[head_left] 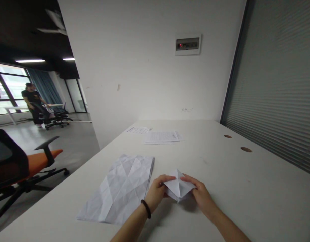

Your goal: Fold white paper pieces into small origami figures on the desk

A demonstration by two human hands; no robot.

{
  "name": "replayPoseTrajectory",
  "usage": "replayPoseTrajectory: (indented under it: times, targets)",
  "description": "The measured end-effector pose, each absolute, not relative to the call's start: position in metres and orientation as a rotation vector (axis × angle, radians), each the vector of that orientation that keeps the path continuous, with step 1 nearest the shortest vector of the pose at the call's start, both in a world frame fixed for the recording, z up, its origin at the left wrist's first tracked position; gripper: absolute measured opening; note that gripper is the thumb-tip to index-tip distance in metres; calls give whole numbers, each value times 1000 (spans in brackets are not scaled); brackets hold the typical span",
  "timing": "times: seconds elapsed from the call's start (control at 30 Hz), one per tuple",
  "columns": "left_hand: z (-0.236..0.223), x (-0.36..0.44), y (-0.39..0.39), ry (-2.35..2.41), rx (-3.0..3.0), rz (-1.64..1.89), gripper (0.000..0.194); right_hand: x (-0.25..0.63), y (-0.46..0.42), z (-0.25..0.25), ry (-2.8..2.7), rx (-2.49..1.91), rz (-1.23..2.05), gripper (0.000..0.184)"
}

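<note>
A folded white paper (pixel 179 186), shaped with several pointed corners and a raised centre ridge, is held just over the table between both hands. My left hand (pixel 156 191) wears a dark band at the wrist and pinches the paper's left side, index finger on top. On the right side, my right hand (pixel 199 191) grips it the same way, its index finger laid across the upper face. The fingers beneath the paper are mostly hidden. Left of my hands lies a stack of creased white paper sheets (pixel 119 188), flat on the table.
Printed sheets (pixel 162 136) lie farther back on the white table (pixel 245 195). Two round holes (pixel 246 149) pierce the tabletop at right, near a blind-covered glass panel (pixel 273 101). An orange-seated chair (pixel 39 163) stands left of the table; a person (pixel 35 104) stands beyond.
</note>
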State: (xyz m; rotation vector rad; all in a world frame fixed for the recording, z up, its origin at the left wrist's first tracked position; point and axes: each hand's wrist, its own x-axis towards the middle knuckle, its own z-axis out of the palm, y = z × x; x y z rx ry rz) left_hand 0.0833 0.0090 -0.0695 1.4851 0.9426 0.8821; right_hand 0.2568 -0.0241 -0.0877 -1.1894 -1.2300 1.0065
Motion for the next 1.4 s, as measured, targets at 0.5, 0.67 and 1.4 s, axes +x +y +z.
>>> replayPoseTrajectory:
  times: [0.5, 0.67, 1.4]
  targets:
    - [-69, 78, -4, 973, 2661, 545, 37, 260, -41, -80, -2064, -1217, 539, 62]
    - [-72, 82, -8, 1082, 2662, 502, 38, 258, -43, -70, -1993, -1152, 638, 58]
    - [-73, 77, -3, 1156, 2542, 317, 77, 256, -29, -89, -1627, -1402, 659, 53]
